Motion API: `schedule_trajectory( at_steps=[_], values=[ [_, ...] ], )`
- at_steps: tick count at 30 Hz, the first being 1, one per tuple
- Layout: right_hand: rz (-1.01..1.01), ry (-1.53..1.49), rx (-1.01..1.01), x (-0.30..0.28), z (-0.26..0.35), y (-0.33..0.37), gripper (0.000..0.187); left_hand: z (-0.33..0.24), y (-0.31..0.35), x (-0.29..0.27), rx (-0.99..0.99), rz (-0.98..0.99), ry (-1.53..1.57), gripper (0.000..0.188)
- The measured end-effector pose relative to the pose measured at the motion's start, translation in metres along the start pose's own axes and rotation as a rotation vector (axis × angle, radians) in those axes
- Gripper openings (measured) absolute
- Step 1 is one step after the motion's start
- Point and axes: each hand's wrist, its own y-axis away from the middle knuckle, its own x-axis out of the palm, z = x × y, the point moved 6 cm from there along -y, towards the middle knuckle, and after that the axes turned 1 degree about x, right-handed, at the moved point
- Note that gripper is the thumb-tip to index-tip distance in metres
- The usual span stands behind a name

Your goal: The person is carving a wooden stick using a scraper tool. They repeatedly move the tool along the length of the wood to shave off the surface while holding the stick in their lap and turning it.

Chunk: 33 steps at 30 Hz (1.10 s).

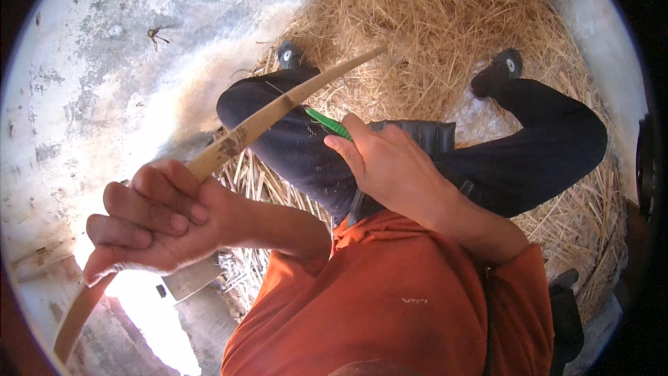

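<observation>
My left hand (156, 219) is curled round a long, slightly bent bamboo strip (278, 108). The strip is pale tan with dark marks at a joint. It slants from the lower left, through that hand, to a tapered tip over the straw. In my right hand (396, 167) is a slim green-handled tool (327, 122), its handle pointing up and left toward the strip. A thin metal piece shows beyond the strip, in line with the handle; whether the tool touches the strip I cannot tell.
Loose straw (431, 21) covers the ground ahead and around my bent legs (529, 146). A whitish, stained wall (97, 83) rises on the left. A black padded item (431, 136) lies between my legs. Bright light falls on the lower left.
</observation>
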Motion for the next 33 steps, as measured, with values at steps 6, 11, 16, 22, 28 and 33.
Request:
schedule_trajectory(
  at_steps=[6, 11, 16, 22, 28, 33],
  values=[
    [-0.049, 0.094, 0.026, 0.011, -0.021, -0.003, 0.027, -0.004, 0.005, 0.005, -0.005, 0.112, 0.07, 0.05],
    [-0.011, 0.054, -0.004, 0.004, 0.001, 0.008, 0.028, -0.005, 0.012, 0.004, 0.07, 0.08, 0.174, 0.05],
    [-0.113, 0.109, -0.028, 0.002, -0.033, -0.013, 0.029, -0.002, 0.007, 0.009, 0.016, 0.167, 0.159, 0.05],
    [-0.007, 0.055, 0.007, 0.003, -0.021, -0.004, 0.028, -0.004, 0.01, 0.008, 0.104, 0.116, 0.145, 0.05],
    [-0.063, 0.131, -0.043, -0.002, -0.029, -0.006, 0.026, -0.009, 0.011, 0.011, 0.097, 0.239, 0.098, 0.05],
    [-0.072, 0.186, 0.086, 0.005, -0.088, -0.024, 0.031, -0.006, 0.009, 0.015, 0.08, 0.254, 0.134, 0.05]
  ],
)
